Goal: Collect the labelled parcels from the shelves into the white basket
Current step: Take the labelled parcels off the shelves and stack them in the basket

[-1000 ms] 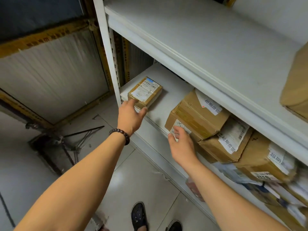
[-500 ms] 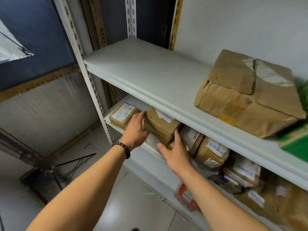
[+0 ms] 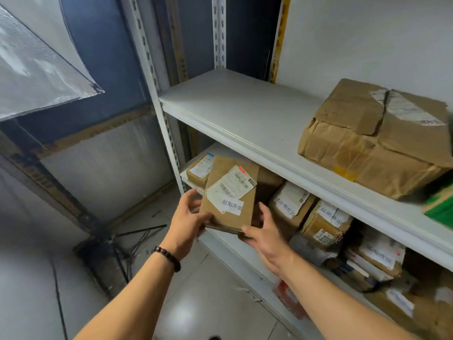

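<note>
A brown cardboard parcel [image 3: 235,212] with white printed labels is tilted up at the front edge of the middle shelf [image 3: 247,251]. My left hand [image 3: 187,217] grips its left edge and my right hand [image 3: 263,231] grips its lower right corner. Behind it to the left a small labelled box [image 3: 198,171] lies on the same shelf. More labelled parcels [image 3: 326,219] fill that shelf to the right. The white basket is not in view.
A large crumpled brown box [image 3: 377,141] sits on the upper shelf [image 3: 235,111], with something green [image 3: 441,207] beside it. White slotted uprights [image 3: 161,111] frame the rack. A folded black stand [image 3: 127,244] lies on the tiled floor at left.
Both hands left the small box and the stack, closed on the labelled brown parcel and drew it out to the shelf's front edge, tilting it up. The view rose to the upper shelf.
</note>
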